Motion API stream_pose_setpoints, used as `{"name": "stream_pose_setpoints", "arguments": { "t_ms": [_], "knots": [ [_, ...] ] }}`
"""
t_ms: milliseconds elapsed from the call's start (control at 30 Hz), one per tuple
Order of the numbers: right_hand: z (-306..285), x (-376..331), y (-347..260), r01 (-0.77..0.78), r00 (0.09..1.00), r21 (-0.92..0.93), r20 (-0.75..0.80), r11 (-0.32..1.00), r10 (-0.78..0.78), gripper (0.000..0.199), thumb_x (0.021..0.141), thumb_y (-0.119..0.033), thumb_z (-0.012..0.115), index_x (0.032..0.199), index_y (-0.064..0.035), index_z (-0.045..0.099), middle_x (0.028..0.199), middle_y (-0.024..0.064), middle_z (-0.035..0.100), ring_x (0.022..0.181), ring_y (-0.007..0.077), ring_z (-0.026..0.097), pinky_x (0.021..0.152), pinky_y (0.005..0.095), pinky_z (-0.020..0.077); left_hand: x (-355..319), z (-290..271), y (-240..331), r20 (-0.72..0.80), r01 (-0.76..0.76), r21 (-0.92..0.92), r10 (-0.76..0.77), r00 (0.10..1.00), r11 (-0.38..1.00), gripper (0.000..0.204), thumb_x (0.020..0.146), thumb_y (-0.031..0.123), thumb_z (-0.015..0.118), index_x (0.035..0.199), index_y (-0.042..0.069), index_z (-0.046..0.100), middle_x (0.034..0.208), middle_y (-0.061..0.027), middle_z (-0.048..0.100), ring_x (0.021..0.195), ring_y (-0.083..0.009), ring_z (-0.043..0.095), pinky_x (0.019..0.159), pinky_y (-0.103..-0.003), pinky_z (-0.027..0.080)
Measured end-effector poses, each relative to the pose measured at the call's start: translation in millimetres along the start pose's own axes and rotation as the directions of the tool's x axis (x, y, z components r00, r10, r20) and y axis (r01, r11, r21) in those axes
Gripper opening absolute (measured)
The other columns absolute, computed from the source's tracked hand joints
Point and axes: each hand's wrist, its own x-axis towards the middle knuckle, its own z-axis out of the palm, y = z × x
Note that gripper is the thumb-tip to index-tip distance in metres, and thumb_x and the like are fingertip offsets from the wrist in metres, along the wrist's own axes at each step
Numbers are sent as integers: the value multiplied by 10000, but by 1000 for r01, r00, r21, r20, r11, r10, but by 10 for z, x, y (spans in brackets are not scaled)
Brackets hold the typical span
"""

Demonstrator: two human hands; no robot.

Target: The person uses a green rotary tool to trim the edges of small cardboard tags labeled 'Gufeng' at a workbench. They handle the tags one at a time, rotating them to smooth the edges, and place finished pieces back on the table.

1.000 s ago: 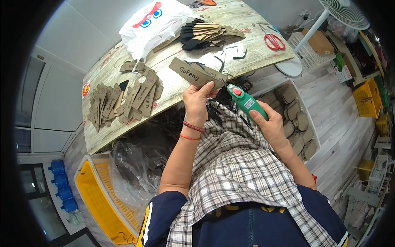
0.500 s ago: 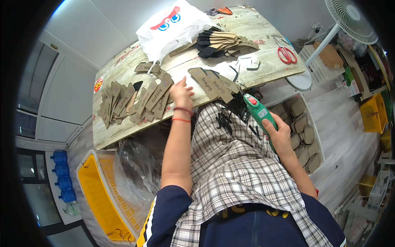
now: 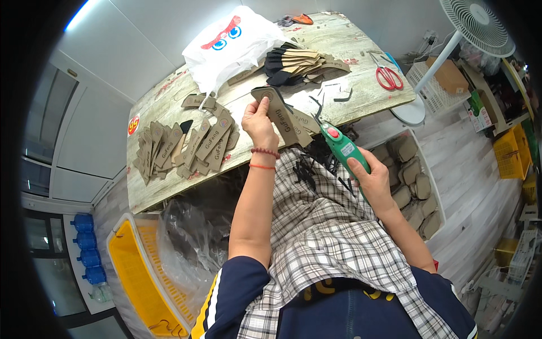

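My left hand [image 3: 261, 122] pinches a khaki fabric piece [image 3: 280, 116] with dark lettering by its upper left end, lifting that end off the table. More khaki pieces [image 3: 305, 122] lie partly beneath it. My right hand [image 3: 370, 179] grips a pair of green electric scissors [image 3: 340, 142] with a red button, its metal tip just right of those pieces. Black scraps [image 3: 308, 170] rest on the checked apron [image 3: 316, 206] over my lap. To the left on the table are overlapping khaki pieces [image 3: 212, 139] and a fanned heap of others [image 3: 156, 148].
On the wooden table [image 3: 186, 179] stand a white plastic bag [image 3: 228, 51], a black-and-tan stack [image 3: 296, 63] and red scissors [image 3: 389, 78]. A bin of khaki pieces [image 3: 407, 172] is below right. A yellow-lined basket [image 3: 135, 271] sits lower left; a white fan [image 3: 477, 25] is right.
My left hand has moved right and slightly down and taken hold of a khaki fabric piece, raising its end. The electric scissors have shifted slightly left in my right hand.
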Motion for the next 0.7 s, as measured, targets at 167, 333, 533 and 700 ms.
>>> {"name": "stream_pose_setpoints", "arguments": {
  "t_ms": [167, 333, 533, 700],
  "knots": [
    [82, 57, -49, 16, 1000, 33, -12, 999, -15, 435, 896, -330, 673, 1186, -11, 614, 716, 1, 594, 575, 43, 471, 507, 229, 392, -517, 218, 238, 67, 161, -150, -152, 986, 976, 101, 871, 112, 691, 917, 43, 634, 786, -25, 674, 606, -81, 587, 518, -216, 431],
    [37, 22, -28, 29, 999, 18, -38, 999, -28, 426, 896, -325, 673, 1181, -13, 617, 722, 1, 598, 581, 35, 472, 508, 221, 390, -670, 307, 194, 150, 291, -206, -263, 953, 934, 81, 891, 94, 655, 947, 47, 620, 847, -59, 690, 686, -145, 652, 607, -269, 529],
    [-22, -17, -35, -18, 999, 64, -35, 998, 21, 425, 894, -325, 676, 1174, -10, 622, 711, -17, 574, 559, 36, 452, 502, 214, 379, -804, 345, 65, 178, 335, -134, -310, 934, 933, 70, 905, 110, 639, 947, 57, 618, 834, -38, 683, 708, -120, 648, 618, -242, 509],
    [-38, 1, -30, -11, 999, 60, -39, 998, 13, 440, 891, -331, 678, 1182, -6, 617, 712, -18, 555, 554, 39, 447, 496, 217, 379, -874, 291, -25, 221, 355, -80, -331, 917, 931, 58, 904, 103, 638, 933, 56, 621, 847, -46, 690, 688, -125, 650, 611, -239, 510]
  ]
}}
